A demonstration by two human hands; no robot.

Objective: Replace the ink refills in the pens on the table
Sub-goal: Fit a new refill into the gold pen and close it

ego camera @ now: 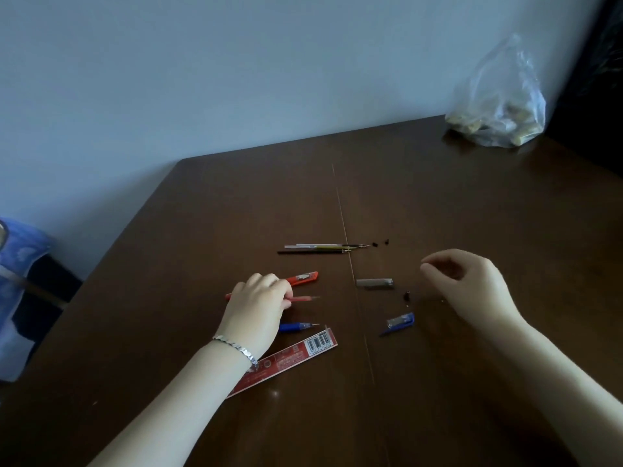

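Dark brown wood makes up the tabletop, which meets a pale wall at its far edge. Nearest the person lies a flat red refill packet with a barcode at its right end, partly under the left wrist, which wears a silver bracelet. Just beyond the packet lies a blue pen, uncapped, tip pointing right, its rear hidden by the wrist. The left hand rests palm down over a red pen, fingers bent round the barrel; the tip sticks out to the right of the fingers and the rear end shows at the left of the hand. A red cap lies just beyond those fingers.

To the right, a blue cap, a small black piece and a grey cap lie loose, apart from each other. The right hand hovers just beside them with fingers loosely curled toward the thumb; I cannot tell whether it pinches anything. Farther off, loose refills lie side by side, with tiny black tips at their right end. A clear plastic bag sits at the far right corner.
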